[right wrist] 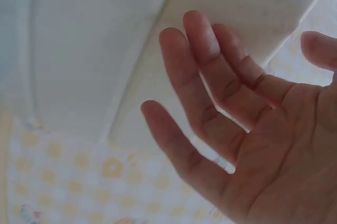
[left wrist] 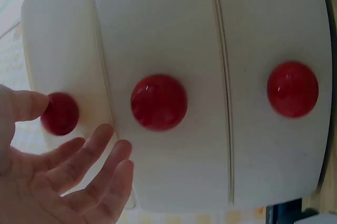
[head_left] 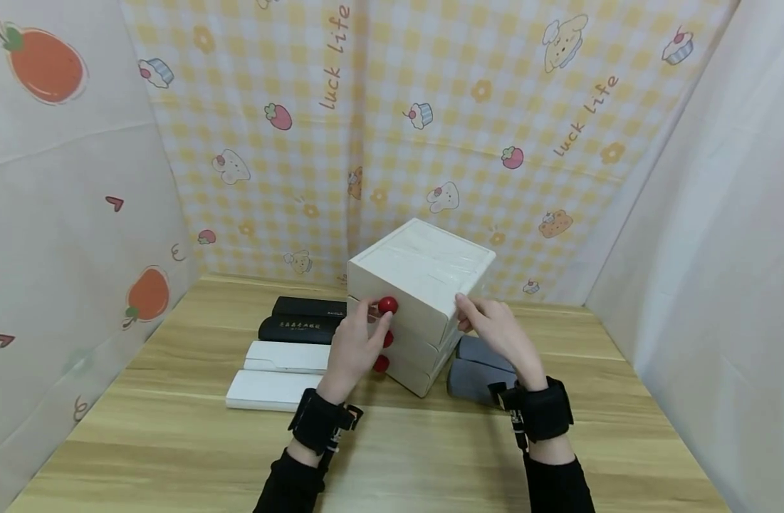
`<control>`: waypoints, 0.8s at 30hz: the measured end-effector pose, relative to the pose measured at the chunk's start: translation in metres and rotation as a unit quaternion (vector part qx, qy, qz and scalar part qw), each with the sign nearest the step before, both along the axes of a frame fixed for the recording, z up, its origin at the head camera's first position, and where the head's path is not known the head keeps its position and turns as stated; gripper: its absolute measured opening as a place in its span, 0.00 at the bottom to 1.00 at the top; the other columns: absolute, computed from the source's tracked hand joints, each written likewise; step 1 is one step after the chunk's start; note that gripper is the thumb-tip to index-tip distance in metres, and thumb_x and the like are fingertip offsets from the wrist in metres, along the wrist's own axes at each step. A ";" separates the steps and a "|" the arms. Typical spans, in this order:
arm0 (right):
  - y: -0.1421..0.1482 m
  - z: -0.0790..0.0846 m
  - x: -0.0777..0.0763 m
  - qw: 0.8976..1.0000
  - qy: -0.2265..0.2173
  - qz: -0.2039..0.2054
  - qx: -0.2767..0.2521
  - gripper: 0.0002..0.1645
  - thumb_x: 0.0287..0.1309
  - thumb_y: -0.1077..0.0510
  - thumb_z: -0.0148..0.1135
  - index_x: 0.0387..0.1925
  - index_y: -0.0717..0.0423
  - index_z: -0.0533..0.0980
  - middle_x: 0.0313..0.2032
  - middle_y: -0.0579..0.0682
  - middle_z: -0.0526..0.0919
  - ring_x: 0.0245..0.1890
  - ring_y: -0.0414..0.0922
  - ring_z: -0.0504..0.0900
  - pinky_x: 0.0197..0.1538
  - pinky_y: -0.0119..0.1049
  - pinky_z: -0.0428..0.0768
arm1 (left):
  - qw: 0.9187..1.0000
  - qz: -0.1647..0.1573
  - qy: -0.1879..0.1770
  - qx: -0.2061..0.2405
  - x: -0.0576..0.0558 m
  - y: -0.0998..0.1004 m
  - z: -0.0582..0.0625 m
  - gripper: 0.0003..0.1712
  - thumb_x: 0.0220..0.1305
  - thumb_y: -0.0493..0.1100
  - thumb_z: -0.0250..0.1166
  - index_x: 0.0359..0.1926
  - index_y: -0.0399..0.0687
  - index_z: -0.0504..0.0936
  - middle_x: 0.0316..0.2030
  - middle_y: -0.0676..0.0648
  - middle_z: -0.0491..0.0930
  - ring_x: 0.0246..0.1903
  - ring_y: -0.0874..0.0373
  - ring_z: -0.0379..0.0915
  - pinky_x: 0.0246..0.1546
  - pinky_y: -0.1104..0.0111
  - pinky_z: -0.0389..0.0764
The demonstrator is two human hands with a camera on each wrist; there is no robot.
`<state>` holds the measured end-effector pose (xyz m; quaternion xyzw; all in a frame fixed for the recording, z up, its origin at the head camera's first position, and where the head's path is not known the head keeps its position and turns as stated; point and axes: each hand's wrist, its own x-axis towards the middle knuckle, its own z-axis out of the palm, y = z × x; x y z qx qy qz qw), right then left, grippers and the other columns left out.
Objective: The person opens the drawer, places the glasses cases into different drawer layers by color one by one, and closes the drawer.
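Left hand (head_left: 352,347) by drawers (head_left: 416,347) facing near-left

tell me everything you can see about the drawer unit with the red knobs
The off-white drawer unit stands upright on the wood-grain table, its front turned toward the left. It looks like plastic, with three stacked drawers, each with a glossy, round red knob. The lower two look shut; the top one is hard to judge. The left hand seems to touch the top knob; the right hand is at its right side, contact unclear.
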<state>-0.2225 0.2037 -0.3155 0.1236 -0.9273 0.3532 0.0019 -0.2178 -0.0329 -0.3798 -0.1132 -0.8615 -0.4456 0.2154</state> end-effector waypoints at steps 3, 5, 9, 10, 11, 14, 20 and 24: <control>-0.005 0.008 -0.001 1.000 -0.005 -0.007 0.022 0.36 0.68 0.32 0.37 0.36 0.54 0.81 0.33 0.54 0.86 0.37 0.48 0.84 0.46 0.41 0.77 | 1.000 0.006 0.008 0.003 -0.001 0.006 -0.001 0.21 0.66 0.49 0.60 0.51 0.37 0.74 0.39 0.41 0.82 0.41 0.49 0.79 0.40 0.57 0.80; -0.008 0.012 -0.002 0.999 -0.011 -0.016 0.042 0.36 0.67 0.31 0.38 0.33 0.53 0.81 0.32 0.53 0.85 0.35 0.46 0.83 0.44 0.39 0.76 | 1.000 0.010 0.017 0.000 -0.002 0.008 0.000 0.21 0.64 0.49 0.62 0.49 0.36 0.74 0.38 0.40 0.82 0.39 0.49 0.80 0.37 0.59 0.80; -0.013 0.017 -0.005 0.998 -0.036 -0.024 0.045 0.36 0.64 0.30 0.41 0.29 0.52 0.82 0.31 0.51 0.85 0.32 0.43 0.81 0.44 0.38 0.76 | 0.999 0.023 0.033 0.004 -0.005 0.012 0.002 0.22 0.63 0.51 0.63 0.47 0.37 0.73 0.34 0.41 0.81 0.34 0.50 0.80 0.29 0.65 0.78; -0.013 0.017 -0.006 0.998 -0.044 -0.023 0.037 0.36 0.64 0.30 0.42 0.28 0.53 0.82 0.31 0.52 0.85 0.31 0.43 0.81 0.45 0.38 0.76 | 0.999 0.026 0.036 0.007 -0.005 0.013 0.002 0.22 0.63 0.51 0.63 0.47 0.37 0.73 0.33 0.41 0.81 0.32 0.50 0.79 0.27 0.66 0.77; -0.013 0.017 -0.007 0.998 -0.049 -0.018 0.029 0.36 0.65 0.31 0.43 0.27 0.54 0.82 0.30 0.53 0.86 0.30 0.42 0.82 0.45 0.38 0.77 | 0.999 0.030 0.038 0.008 -0.006 0.013 0.002 0.23 0.63 0.51 0.63 0.47 0.37 0.73 0.32 0.41 0.81 0.31 0.51 0.79 0.26 0.68 0.75; -0.013 0.017 -0.010 0.997 -0.071 -0.002 -0.007 0.36 0.66 0.34 0.45 0.25 0.58 0.83 0.27 0.54 0.86 0.30 0.44 0.84 0.46 0.39 0.79 | 0.998 0.040 0.046 0.008 -0.008 0.013 0.003 0.22 0.62 0.51 0.63 0.46 0.38 0.73 0.31 0.42 0.81 0.28 0.52 0.79 0.24 0.70 0.72; -0.013 0.017 -0.012 0.996 -0.089 0.004 -0.029 0.35 0.67 0.37 0.46 0.25 0.60 0.82 0.26 0.53 0.86 0.31 0.46 0.84 0.45 0.38 0.80 | 0.997 0.050 0.058 -0.004 -0.009 0.014 0.003 0.19 0.63 0.50 0.63 0.44 0.39 0.74 0.29 0.42 0.82 0.27 0.52 0.80 0.23 0.68 0.75; -0.013 0.018 -0.011 0.996 -0.086 -0.008 -0.014 0.35 0.67 0.35 0.45 0.25 0.58 0.83 0.27 0.52 0.86 0.32 0.46 0.84 0.49 0.41 0.78 | 0.996 0.063 0.066 -0.020 -0.006 0.015 0.002 0.18 0.63 0.50 0.63 0.43 0.39 0.74 0.28 0.41 0.82 0.27 0.51 0.81 0.23 0.66 0.76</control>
